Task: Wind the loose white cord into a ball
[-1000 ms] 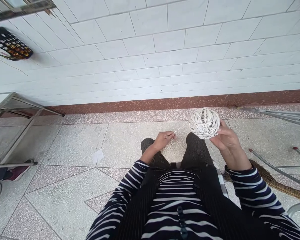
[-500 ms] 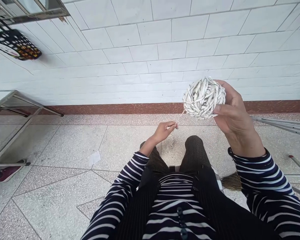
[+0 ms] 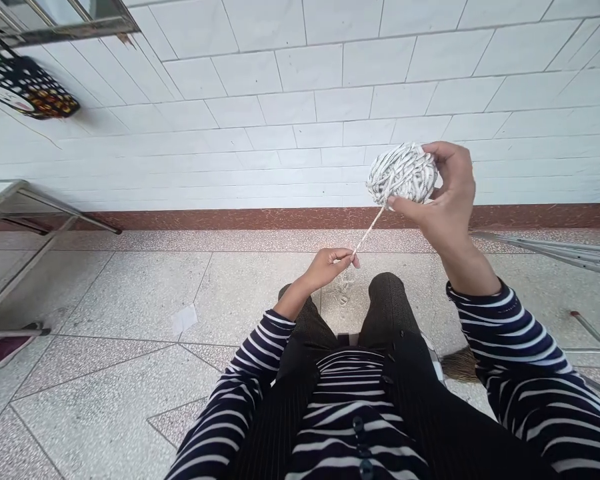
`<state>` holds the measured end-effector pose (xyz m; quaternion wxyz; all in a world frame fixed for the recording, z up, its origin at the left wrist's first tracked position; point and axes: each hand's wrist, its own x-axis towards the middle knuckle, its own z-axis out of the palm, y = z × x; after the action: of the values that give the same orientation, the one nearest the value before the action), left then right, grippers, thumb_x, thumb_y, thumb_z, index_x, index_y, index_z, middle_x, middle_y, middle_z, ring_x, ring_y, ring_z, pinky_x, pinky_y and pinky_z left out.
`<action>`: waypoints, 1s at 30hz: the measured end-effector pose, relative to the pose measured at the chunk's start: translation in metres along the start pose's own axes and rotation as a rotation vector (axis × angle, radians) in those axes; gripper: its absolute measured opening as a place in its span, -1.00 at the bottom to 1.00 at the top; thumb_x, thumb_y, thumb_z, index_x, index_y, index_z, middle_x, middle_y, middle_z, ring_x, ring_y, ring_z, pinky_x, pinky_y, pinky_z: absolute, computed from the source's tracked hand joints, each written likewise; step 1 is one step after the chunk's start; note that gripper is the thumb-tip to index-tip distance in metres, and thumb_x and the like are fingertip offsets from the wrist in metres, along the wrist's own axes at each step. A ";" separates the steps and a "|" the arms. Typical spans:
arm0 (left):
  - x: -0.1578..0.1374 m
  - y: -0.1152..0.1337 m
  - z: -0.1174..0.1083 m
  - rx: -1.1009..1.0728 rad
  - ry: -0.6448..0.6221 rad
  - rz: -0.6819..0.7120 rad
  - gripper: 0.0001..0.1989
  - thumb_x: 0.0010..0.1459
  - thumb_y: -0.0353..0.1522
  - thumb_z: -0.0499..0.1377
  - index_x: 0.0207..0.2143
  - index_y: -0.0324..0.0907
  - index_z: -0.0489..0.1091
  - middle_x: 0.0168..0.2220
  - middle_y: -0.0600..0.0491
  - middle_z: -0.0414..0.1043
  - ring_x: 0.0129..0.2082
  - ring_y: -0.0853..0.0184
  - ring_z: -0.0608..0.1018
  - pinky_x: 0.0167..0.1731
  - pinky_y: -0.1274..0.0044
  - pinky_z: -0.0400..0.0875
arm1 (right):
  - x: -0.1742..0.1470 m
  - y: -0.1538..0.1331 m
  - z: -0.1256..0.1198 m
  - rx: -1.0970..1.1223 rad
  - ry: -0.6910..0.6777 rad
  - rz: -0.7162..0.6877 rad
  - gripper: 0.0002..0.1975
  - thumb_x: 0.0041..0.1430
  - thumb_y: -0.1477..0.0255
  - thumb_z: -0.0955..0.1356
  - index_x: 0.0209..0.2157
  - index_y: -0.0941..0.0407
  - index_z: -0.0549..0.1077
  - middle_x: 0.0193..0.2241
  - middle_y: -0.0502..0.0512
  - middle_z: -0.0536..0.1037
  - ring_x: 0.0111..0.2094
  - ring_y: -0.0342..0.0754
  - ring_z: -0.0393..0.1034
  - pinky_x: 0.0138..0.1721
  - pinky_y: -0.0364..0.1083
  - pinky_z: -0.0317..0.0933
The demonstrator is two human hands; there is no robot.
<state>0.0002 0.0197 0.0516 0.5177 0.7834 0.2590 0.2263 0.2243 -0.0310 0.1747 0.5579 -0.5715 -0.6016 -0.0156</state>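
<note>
A white ball of cord (image 3: 400,173) with dark flecks is held up in my right hand (image 3: 447,190), its thumb at the ball's lower edge and the fingers behind its right side. From the ball's underside a taut strand of cord (image 3: 370,230) slants down to my left hand (image 3: 333,265). The thumb and forefinger of that hand pinch the strand, lower and left of the ball, above my knees. Under the left hand, loose cord (image 3: 344,292) lies near the floor between my knees, partly unclear.
White tiled wall with a red-brown skirting (image 3: 230,219) stands ahead. At left are a metal-legged table (image 3: 10,200), a hanging patterned bag (image 3: 27,87) and another person's shoe (image 3: 7,350). White paper (image 3: 185,320) lies on the floor. A broom head (image 3: 460,365) and metal poles (image 3: 550,247) are at right.
My right hand has shifted slightly left and up and turned the ball. The strand between the ball and my left hand now shows taut. My left hand has hardly moved.
</note>
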 end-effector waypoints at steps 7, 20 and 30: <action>-0.007 0.012 -0.004 -0.128 -0.185 -0.048 -0.64 0.32 -0.23 0.10 -0.45 -0.22 0.53 -0.35 0.00 0.60 -0.18 0.29 0.62 -0.04 0.50 0.40 | -0.030 0.045 0.027 -0.343 -0.117 0.051 -0.33 -0.07 0.26 0.48 0.11 0.00 0.27 0.07 0.25 0.26 0.10 0.30 0.30 -0.13 0.28 0.48; 0.005 -0.011 -0.008 0.315 0.021 0.043 -0.70 0.30 -0.24 0.11 -0.37 -0.15 0.57 -0.36 0.04 0.57 -0.31 0.29 0.52 -0.21 0.47 0.32 | -0.111 0.080 0.030 0.617 -0.903 0.877 -0.44 -0.25 0.34 0.53 -0.08 0.06 0.56 -0.15 0.12 0.58 -0.07 0.15 0.46 0.00 0.14 0.32; 0.010 -0.028 0.003 0.154 0.060 0.069 -0.62 0.35 -0.14 0.08 -0.26 -0.18 0.58 -0.22 -0.02 0.60 -0.19 0.25 0.57 -0.12 0.47 0.38 | -0.114 0.064 0.017 1.110 -0.733 0.997 -0.30 -0.34 0.46 0.49 0.00 0.03 0.52 -0.10 0.12 0.62 -0.16 0.07 0.50 -0.12 0.02 0.37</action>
<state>0.0048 0.0332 0.0255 0.4397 0.8223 0.2641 0.2466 0.2266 -0.0738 0.0500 0.4689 -0.3817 -0.3416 0.7195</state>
